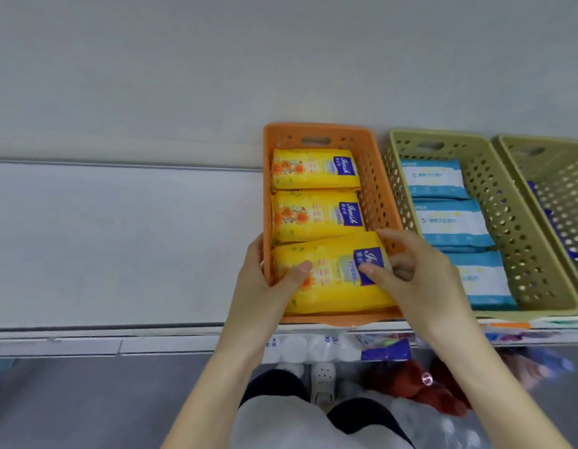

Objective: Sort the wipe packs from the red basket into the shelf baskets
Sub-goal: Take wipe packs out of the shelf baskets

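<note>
Fingers (391, 236) of the right hand (423, 280) pinch the front yellow wipe pack (333, 286) in the orange basket (313, 128), the left hand (265, 286) grips the basket wall, thumb on the pack, which looks soft and light, best held by both ends.

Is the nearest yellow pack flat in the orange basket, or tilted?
Tilted: the nearest yellow pack sits in the orange basket, far edge over the middle pack, left hand and right hand on it.
</note>
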A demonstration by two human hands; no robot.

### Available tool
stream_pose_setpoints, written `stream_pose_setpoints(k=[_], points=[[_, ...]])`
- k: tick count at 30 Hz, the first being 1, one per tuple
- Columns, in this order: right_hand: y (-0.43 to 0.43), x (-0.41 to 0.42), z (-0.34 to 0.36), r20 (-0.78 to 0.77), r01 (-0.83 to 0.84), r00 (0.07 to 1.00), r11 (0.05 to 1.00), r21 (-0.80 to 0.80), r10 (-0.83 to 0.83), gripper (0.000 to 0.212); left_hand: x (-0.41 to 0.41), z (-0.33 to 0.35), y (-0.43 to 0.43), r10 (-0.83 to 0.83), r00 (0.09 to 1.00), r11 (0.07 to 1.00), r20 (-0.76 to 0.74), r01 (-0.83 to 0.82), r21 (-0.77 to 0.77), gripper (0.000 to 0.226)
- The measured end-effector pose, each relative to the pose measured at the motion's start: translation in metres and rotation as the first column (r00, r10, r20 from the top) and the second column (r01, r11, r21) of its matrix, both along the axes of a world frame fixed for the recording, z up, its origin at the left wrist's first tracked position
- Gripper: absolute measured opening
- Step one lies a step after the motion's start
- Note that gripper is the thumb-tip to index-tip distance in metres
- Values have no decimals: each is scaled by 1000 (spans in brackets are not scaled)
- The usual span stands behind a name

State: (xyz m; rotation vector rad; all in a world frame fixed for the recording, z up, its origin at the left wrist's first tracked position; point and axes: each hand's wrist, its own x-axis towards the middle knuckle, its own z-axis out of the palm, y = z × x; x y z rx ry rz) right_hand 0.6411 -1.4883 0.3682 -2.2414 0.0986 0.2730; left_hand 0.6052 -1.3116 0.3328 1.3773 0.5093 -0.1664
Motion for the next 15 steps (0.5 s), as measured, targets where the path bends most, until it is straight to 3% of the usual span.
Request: stream_pose_setpoints(k=[4,7,10,15], points=[[1,-1,-2,-18,-12,1000,999,-40,11,38,0,-4,-1,10,1000,1000,2,-10,28,60],[-4,7,6,19,84,996,983,165,-88,36,1,-1,3,41,999,999,-3,-41,-16,59],[-9,35,23,69,213,965,908,361,-254,31,11,8,14,102,995,994,-13,-102,-29,67],[24,113,16,249,194,932,942,274,-264,35,66,22,32,145,988,987,61,-149,64,58]])
